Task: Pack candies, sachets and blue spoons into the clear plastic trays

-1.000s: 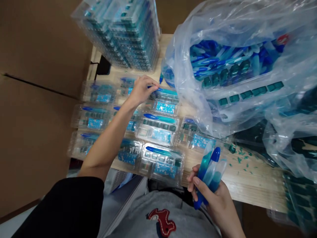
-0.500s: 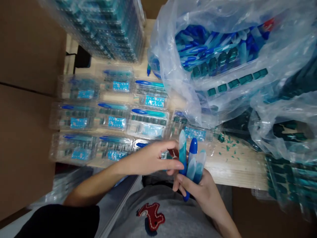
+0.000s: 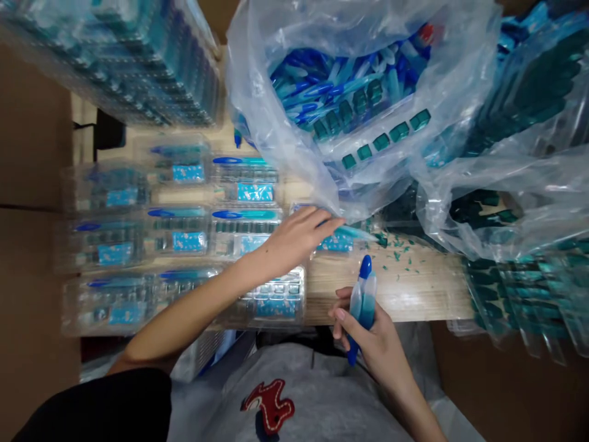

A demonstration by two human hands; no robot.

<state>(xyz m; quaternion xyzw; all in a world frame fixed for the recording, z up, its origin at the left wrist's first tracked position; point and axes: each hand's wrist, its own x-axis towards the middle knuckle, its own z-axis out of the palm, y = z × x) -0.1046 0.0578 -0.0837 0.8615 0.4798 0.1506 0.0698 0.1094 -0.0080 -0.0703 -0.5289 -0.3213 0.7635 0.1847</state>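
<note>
My left hand (image 3: 301, 239) is closed around a blue pen with a pale teal cap (image 3: 352, 232). It reaches over a clear plastic blister tray (image 3: 335, 244) that has a light-blue patterned piece in it. Lower right, my right hand (image 3: 368, 328) grips several blue and whitish-teal pens (image 3: 363, 301) in a bunch above the table's front edge. Left of the hands, similar clear trays (image 3: 246, 230) lie in rows, each with a pen, small dark-green pieces and a blue patterned piece. My left forearm partly covers the front row.
A big translucent plastic bag (image 3: 271, 123) full of pens stands at the back. Stacked packed trays (image 3: 151, 67) tower at back left. A second bag (image 3: 442, 196) with dark-green pieces lies at right, near green scraps (image 3: 402, 252) on the wooden table (image 3: 427, 288).
My left hand has moved up and away from my right hand, taking one pen from the bunch to the tray. The whole view has shifted. My right hand still grips the other pens.
</note>
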